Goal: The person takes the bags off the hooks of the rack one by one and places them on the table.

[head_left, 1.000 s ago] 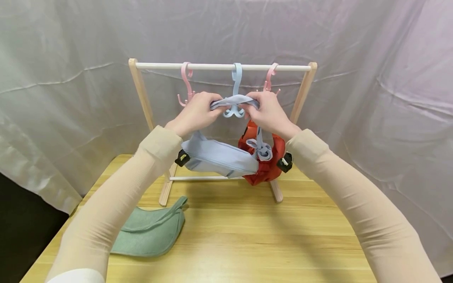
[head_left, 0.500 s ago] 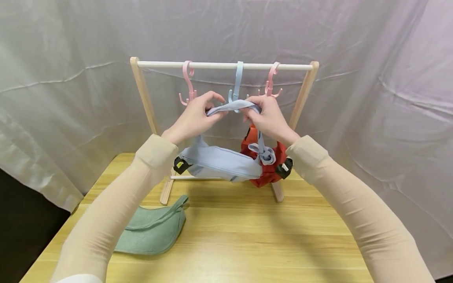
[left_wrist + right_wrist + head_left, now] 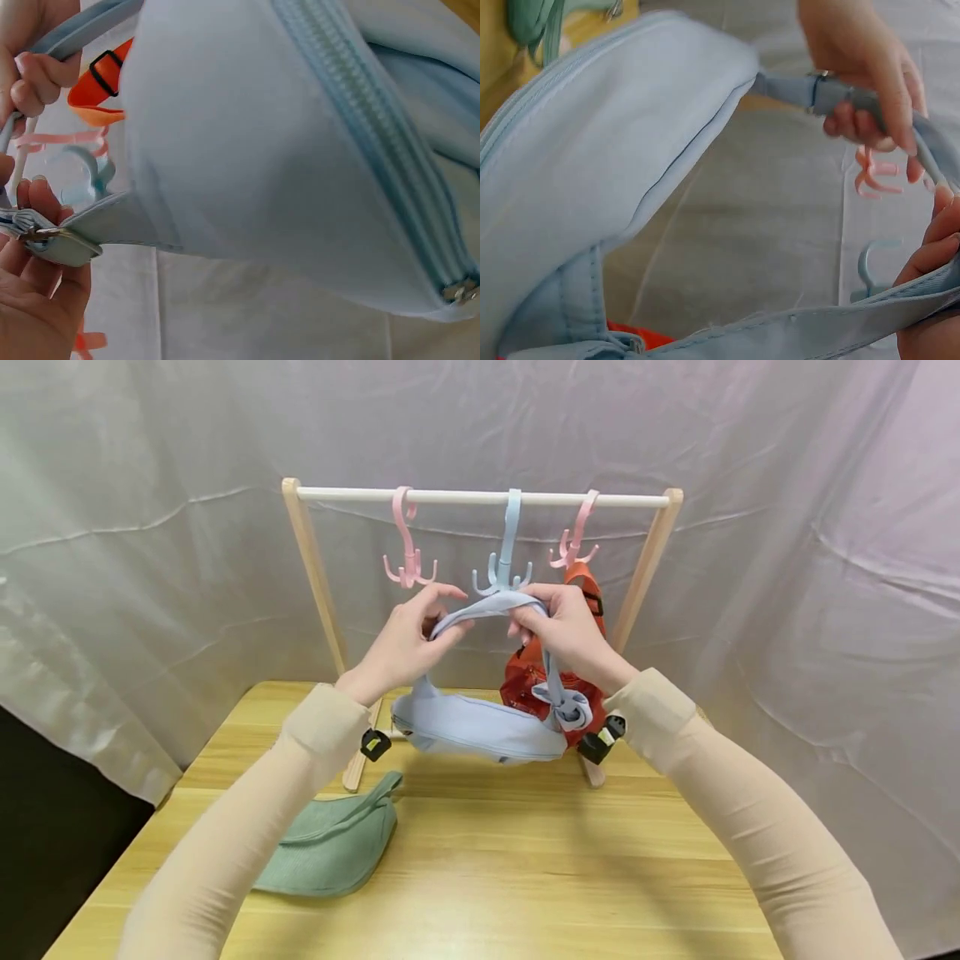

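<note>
A light blue zip shoulder bag [image 3: 480, 727] hangs in front of the rack by its strap [image 3: 491, 603], knotted at the right end. My left hand [image 3: 401, 647] holds the strap's left side, thumb beneath and index finger extended; in the left wrist view, a metal buckle [image 3: 49, 234] lies by its fingers. On the other side, my right hand [image 3: 573, 631] pinches the strap between thumb and fingers. The strap's top meets the base of the blue hook hanger [image 3: 510, 543] in the head view. Behind the right hand, a red bag [image 3: 517, 681] hangs from the right pink hanger [image 3: 576, 539].
The hangers sit on the white rail [image 3: 465, 497] of a wooden-ended rack [image 3: 315, 568]. Another pink hanger [image 3: 408, 543] is at left. A green bag [image 3: 337, 843] lies on the wooden table [image 3: 540, 868], front left. A grey curtain [image 3: 787, 610] backs the rack.
Both hands have come down with the blue bag, and its strap has dropped from across the blue hanger's prongs to its base. The prongs and the red bag's strap now show.
</note>
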Available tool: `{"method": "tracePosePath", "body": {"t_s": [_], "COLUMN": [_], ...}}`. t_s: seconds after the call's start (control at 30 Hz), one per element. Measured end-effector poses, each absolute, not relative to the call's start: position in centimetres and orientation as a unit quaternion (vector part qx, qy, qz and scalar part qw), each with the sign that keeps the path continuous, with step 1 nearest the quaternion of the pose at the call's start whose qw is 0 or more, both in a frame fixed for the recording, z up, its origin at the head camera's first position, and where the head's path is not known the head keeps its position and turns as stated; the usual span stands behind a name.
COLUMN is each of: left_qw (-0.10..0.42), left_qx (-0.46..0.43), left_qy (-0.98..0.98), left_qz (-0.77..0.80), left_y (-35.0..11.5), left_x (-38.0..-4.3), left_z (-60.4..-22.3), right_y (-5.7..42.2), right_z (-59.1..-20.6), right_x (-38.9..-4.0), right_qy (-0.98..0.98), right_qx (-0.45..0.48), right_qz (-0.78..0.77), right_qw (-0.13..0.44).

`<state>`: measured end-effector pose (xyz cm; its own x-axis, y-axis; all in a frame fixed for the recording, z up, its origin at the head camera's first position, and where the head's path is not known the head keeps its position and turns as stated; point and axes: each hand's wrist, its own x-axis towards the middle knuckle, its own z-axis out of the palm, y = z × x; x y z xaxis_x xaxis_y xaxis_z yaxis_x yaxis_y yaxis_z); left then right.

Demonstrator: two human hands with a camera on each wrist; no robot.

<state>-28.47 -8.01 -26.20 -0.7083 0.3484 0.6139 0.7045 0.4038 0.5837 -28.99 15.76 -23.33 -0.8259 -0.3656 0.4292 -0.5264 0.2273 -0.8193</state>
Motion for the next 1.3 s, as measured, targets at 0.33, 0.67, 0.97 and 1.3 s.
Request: {"method": "tracePosePath", "body": {"t_s": [0.33,0.67,0.97,1.3], "left_qw": [0.253,0.293,0.342,0.373], "left_qx": [-0.358,-0.387,-0.404,-0.399], "left_qy": [-0.794,-0.782,-0.758,-0.773], "left_qz": [-0.422,-0.391,-0.382,-0.322], "left_y": [-7.9,-7.9,-7.8,-8.7], "left_x": [-27.2,-25.3,-25.0,-24.2], "left_z": [-29.2,-31.1,-33.2,-35.7], "right_y": [15.6,15.5,15.5,15.4], "right_z": [-24.7,-26.1,-27.6,-28.7], "right_x": [-27.3,-25.4,-25.4,-25.6], "right_qy": [-0.744,-0.708,-0.680,-0.651], "right_qx": [0.254,0.241,0.226,0.217], "right_qz": [0.618,0.661,0.692,0.718], "right_qw": [0.002,-0.055,-0.083,-0.121]}}
